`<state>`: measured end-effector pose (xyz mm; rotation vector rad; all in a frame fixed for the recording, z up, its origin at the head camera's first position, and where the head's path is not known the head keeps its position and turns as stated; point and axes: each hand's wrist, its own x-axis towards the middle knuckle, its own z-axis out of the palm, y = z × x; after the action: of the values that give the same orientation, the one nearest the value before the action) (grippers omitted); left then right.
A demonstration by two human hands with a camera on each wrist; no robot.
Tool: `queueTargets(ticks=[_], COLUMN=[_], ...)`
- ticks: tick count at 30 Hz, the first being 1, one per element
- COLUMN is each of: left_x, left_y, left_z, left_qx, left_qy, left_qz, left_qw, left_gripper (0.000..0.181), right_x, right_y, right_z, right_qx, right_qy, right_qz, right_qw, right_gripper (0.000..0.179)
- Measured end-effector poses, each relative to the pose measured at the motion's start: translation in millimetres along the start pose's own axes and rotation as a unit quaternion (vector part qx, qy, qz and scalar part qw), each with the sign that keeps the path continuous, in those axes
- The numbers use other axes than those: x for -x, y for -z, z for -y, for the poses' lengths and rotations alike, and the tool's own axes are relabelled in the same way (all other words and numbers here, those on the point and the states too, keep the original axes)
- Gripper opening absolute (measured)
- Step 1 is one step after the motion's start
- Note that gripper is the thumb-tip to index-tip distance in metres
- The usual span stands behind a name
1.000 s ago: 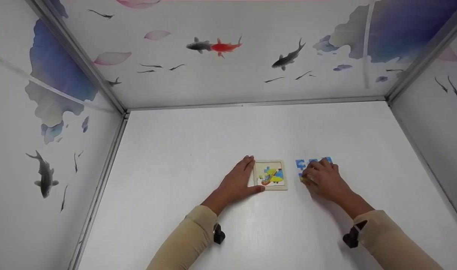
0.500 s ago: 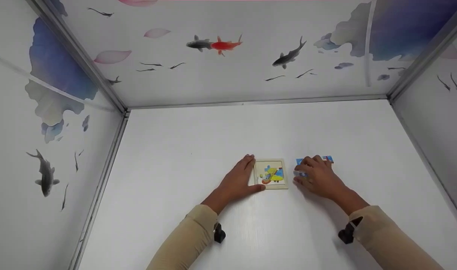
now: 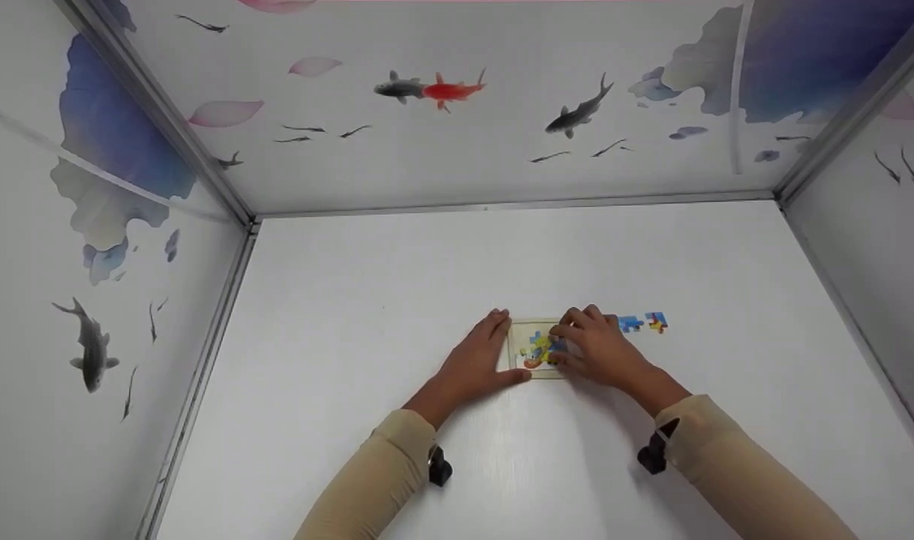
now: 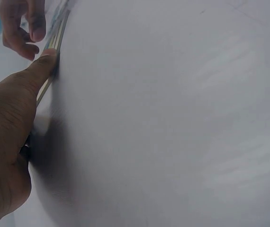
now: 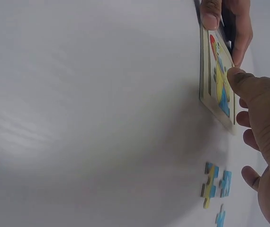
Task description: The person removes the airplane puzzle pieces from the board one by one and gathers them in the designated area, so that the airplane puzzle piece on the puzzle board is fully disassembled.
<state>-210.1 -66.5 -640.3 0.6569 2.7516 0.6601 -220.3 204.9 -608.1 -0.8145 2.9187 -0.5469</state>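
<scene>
A square wooden jigsaw tray (image 3: pixel 518 330) lies on the white table, partly filled with a cartoon picture in yellow, blue and red. My left hand (image 3: pixel 472 361) rests along its left side, fingers at the upper left corner and thumb on the lower edge. Over the right side of the tray is my right hand (image 3: pixel 599 351), fingers curled and fingertips close over the picture. It pinches a small puzzle piece, now mostly hidden by the fingers. In the right wrist view, the right thumb (image 5: pixel 241 80) overlaps the tray's picture.
Loose puzzle pieces lie right of the tray: a blue one (image 3: pixel 630 324), one with red and yellow (image 3: pixel 656 322), and, in the right wrist view, a yellow and blue one (image 5: pixel 211 183). Walls printed with fish (image 3: pixel 573 118) enclose the table at the back and sides.
My right hand has moved left from the loose pieces to over the tray, carrying a puzzle piece that showed between its fingers half a second ago. The left hand has stayed in place.
</scene>
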Motion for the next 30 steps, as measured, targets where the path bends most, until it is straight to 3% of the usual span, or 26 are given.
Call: queueTargets(ticks=[16,30], left_x=[-0.4,-0.3], left_y=[0.9,-0.6], left_z=[0.6,1.1], left_qx=[-0.008,-0.010], left_qy=[-0.007,-0.011], left_qz=[-0.007,-0.013], left_qw=[0.9999,0.9998], left_gripper=[0.105,0.105], right_x=[-17.3,-19.4], right_y=[-13.4,-16.3], right_z=[17.4,21.9], right_qx=[0.019,-0.008], right_qy=[0.024,0.028], right_qz=[0.002,-0.002], right_qw=[0.9995,0.9996], right_gripper=[0.036,0.042])
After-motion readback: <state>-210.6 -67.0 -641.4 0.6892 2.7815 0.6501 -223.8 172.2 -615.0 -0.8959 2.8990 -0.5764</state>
